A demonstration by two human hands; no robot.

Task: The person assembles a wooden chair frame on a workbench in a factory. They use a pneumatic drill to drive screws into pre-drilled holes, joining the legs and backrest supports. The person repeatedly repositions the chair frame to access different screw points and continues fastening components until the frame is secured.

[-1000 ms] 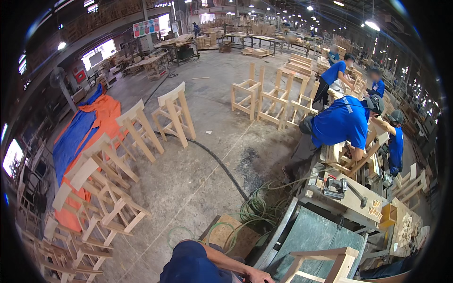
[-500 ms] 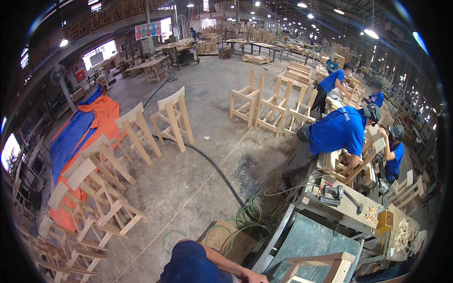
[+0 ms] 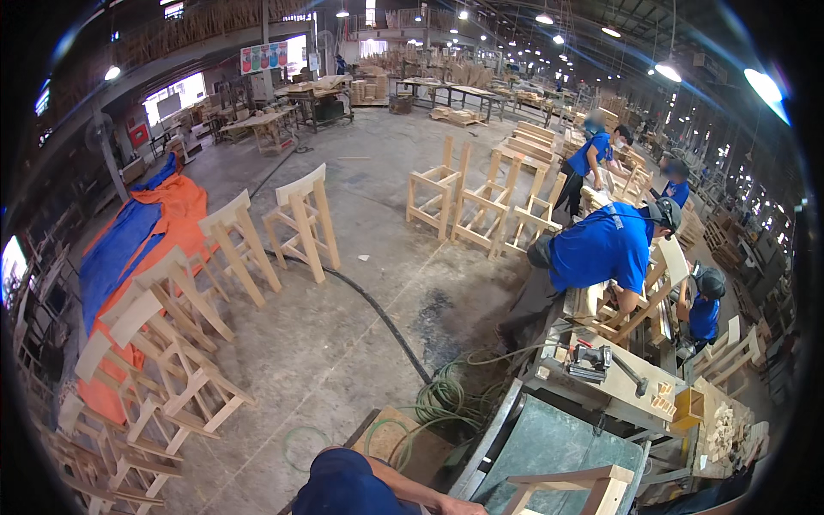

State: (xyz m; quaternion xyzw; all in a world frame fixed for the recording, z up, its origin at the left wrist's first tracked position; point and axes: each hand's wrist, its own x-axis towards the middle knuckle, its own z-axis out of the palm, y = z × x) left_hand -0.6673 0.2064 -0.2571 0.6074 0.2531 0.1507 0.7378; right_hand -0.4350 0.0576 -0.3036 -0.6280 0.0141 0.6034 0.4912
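Neither my left hand nor my right hand shows. At the bottom edge is what looks like a co-worker in a dark blue cap (image 3: 352, 489), leaning over, close to me. From behind the cap a bare forearm (image 3: 412, 489) stretches right to a hand (image 3: 462, 506), cut off by the picture's edge; what it touches is hidden. Just right of that hand, a pale wooden frame (image 3: 592, 476), partly cut off below, stands at the green-topped bench (image 3: 549, 438).
Coiled green hose (image 3: 446, 399) lies left of the bench, and a black cable (image 3: 378, 296) crosses the floor. Several wooden chair frames (image 3: 300, 215) stand left beside an orange tarp (image 3: 180, 206). A nail gun (image 3: 590, 362) and a hammer (image 3: 631, 371) lie near a bending co-worker (image 3: 601, 249).
The view has shifted slightly, so most of the scene sits a little further left. The co-worker's forearm at the bottom edge stays in nearly the same pose. The wooden frame beside it remains there.
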